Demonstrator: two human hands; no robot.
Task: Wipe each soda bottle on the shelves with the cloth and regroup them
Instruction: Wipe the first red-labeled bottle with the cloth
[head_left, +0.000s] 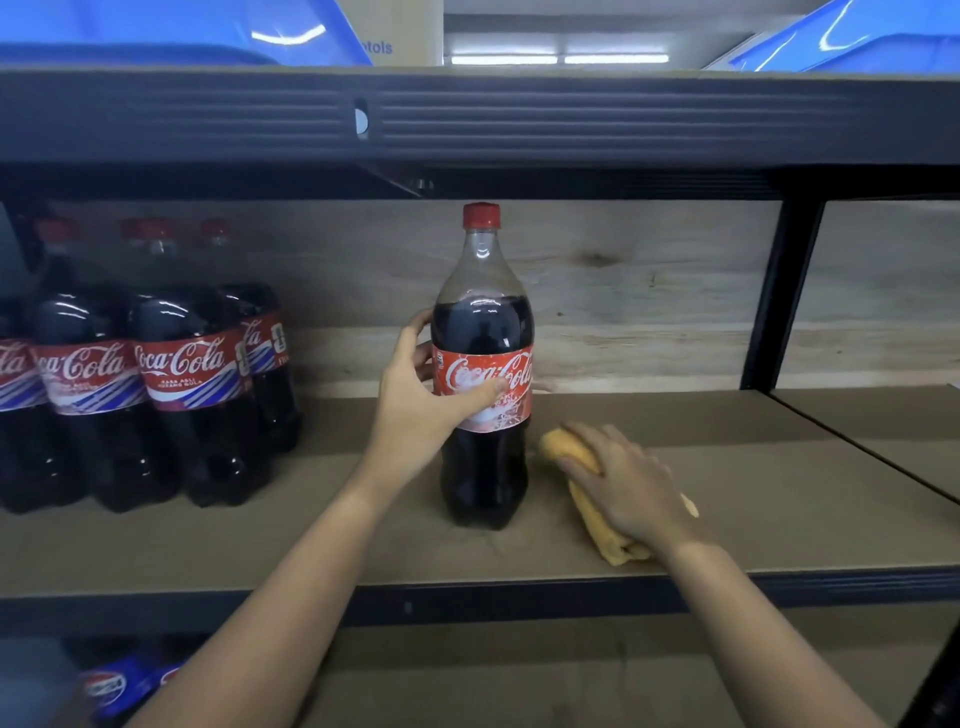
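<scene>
— Holding that cola bottle at the label, are you? Your left hand is curled round the left side of it, thumb lying across the red label, and the bottle stands upright on the middle shelf, well apart from the group of cola bottles at the left.

— And the other hand?

— Your right hand lies on the yellow cloth, just beside the bottle's base, on the shelf. The fingers bend over the top of the bundle; I'd call it a loose hold on the cloth, not a tight pinch.

— How will the bottle handle?

— It looks nearly full, dark liquid up to the shoulder, so judge it heavy and bottom-weighted. The plastic wall will give a little if you squeeze, and the bare plastic above and below the label is probably smooth and slippery. The label band gives your fingers the best purchase, so your grip is in a sound place for steadying.

— And for moving it to the group?

— Wrap further round the waist at the label, or take it lower, and slide or lift it with care; a grip at the narrow neck under the red cap would let the heavy body swing. The cloth is soft and light and will bunch in the hand, so spread it over your palm before you wipe.
</scene>
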